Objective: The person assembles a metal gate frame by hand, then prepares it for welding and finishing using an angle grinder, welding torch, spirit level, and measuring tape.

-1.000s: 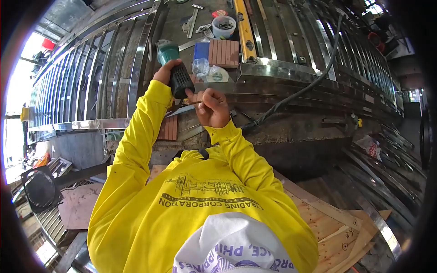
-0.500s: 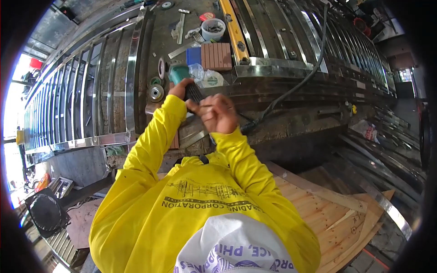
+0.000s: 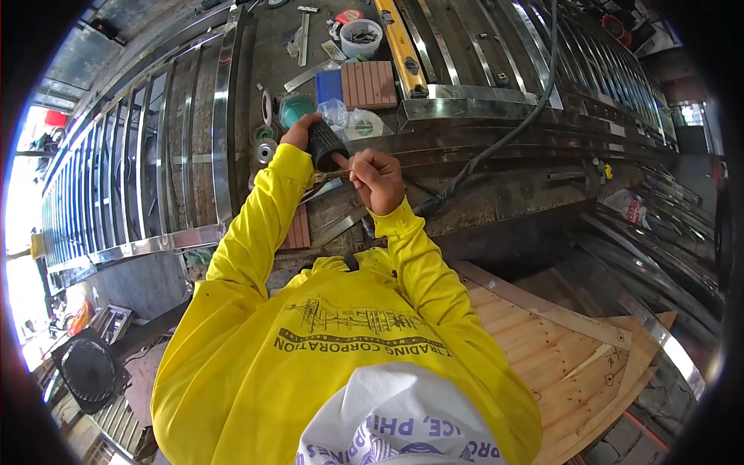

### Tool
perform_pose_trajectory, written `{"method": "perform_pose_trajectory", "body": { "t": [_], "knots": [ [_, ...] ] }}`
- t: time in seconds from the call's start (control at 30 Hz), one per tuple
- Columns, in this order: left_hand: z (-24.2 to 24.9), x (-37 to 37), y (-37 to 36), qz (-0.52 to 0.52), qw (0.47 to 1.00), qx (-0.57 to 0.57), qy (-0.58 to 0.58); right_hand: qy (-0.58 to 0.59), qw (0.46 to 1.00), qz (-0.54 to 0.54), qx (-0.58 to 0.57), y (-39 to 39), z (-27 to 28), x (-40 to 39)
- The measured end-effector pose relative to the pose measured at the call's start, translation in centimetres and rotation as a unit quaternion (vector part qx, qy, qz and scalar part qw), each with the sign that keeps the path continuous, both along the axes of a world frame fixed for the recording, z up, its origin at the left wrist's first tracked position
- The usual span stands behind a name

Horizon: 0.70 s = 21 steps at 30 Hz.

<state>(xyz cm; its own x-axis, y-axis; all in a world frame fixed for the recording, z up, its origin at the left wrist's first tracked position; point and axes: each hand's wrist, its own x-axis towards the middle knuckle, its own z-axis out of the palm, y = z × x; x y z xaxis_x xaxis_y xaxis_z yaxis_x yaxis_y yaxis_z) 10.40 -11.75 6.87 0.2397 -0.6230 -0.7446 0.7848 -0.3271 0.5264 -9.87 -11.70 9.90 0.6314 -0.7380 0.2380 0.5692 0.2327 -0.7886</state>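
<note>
A power tool with a teal head and a black ribbed body (image 3: pixel 327 146) lies tilted over the bench. My left hand (image 3: pixel 301 132) is wrapped round it where the teal part meets the black. At the rear end of the black body is my right hand (image 3: pixel 377 180), its fingers curled and one fingertip touching the tool's end; whatever they pinch is too small to make out. Left of the tool stand a thin disc (image 3: pixel 267 107) and a round metal piece (image 3: pixel 265 151). Beyond it are clear plastic wraps (image 3: pixel 362 124).
Reddish-brown grooved blocks (image 3: pixel 369 85), a white tub of small parts (image 3: pixel 361 39) and a yellow level (image 3: pixel 401 48) lie beyond the hands. Shiny metal frames flank the bench on both sides. A dark cable (image 3: pixel 504 151) curves in from the right. Plywood (image 3: pixel 566 349) is lower right.
The tool has turned slightly, showing more of its black body. My right hand's fingers have curled in tighter at its rear end. The view has shifted a little.
</note>
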Motion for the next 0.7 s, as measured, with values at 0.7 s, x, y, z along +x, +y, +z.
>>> {"method": "perform_pose_trajectory", "body": {
  "t": [0.7],
  "knots": [
    [-12.1,12.4,-8.4,-0.116,0.701,0.351,-0.610,0.349,0.891,-0.278,0.087,2.6,-3.4,-19.4]
  ]
}}
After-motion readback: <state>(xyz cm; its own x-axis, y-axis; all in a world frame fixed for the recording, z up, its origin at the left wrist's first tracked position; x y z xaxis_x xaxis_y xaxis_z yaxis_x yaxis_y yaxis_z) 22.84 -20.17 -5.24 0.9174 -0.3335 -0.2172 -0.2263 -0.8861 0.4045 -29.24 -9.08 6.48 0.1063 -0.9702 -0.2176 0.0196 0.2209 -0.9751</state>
